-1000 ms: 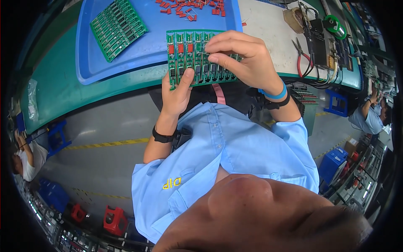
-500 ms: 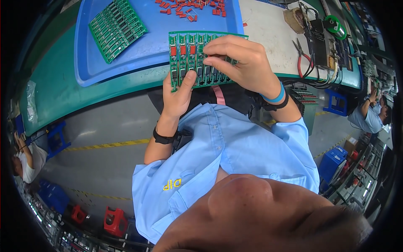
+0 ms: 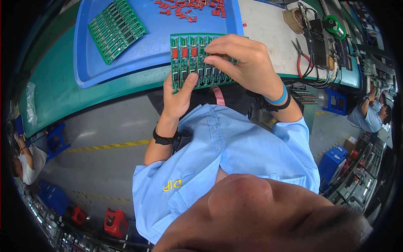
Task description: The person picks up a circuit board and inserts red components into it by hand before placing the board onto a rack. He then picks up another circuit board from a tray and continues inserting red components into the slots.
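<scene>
A green circuit board panel (image 3: 180, 67) is held up at the front edge of the bench, tilted toward me. My left hand (image 3: 179, 94) grips its lower left corner, thumb on the front face. Red box-shaped components (image 3: 184, 52) sit in the three leftmost strips of the panel. My right hand (image 3: 243, 61) is over the panel's right part, thumb and fingertips pinched close to the fourth strip; what they hold, if anything, is hidden. The strips behind my right hand are mostly covered.
Beyond the panel, a blue tray (image 3: 84, 74) holds another green board panel (image 3: 117, 31) and loose red components (image 3: 180, 10). Red-handled pliers (image 3: 299, 59), a solder wire spool (image 3: 334, 27) and black cables lie at the right. Co-workers sit at both far sides.
The panel and my left hand have dropped very slightly toward me. My right hand keeps its pinch beside the fourth strip, with only a tiny shift.
</scene>
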The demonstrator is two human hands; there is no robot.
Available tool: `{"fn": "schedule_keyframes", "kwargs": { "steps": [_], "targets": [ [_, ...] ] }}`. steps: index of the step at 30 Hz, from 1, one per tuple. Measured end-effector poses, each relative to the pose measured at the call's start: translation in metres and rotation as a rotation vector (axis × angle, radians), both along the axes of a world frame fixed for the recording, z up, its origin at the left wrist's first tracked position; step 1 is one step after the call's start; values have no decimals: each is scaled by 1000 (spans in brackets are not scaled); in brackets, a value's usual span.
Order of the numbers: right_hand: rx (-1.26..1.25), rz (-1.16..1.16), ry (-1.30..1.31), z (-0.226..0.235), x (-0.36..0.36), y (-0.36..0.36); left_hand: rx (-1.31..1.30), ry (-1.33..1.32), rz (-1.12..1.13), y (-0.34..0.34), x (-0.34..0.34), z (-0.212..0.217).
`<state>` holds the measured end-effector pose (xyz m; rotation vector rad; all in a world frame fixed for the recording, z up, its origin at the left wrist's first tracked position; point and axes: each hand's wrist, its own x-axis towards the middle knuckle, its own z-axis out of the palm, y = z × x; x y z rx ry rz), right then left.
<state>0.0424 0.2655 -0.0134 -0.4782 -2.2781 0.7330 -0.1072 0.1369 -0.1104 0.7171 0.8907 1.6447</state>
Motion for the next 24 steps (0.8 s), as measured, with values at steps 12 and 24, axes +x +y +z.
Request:
{"fn": "schedule_keyframes", "kwargs": {
  "steps": [12,24],
  "targets": [
    [9,-34,-86,11,-2,-6,3,-3,-6,-1,0,1],
    [181,-5,-157,10,-6,3,-65,-79,-36,-1,-3,0]
  ]
}}
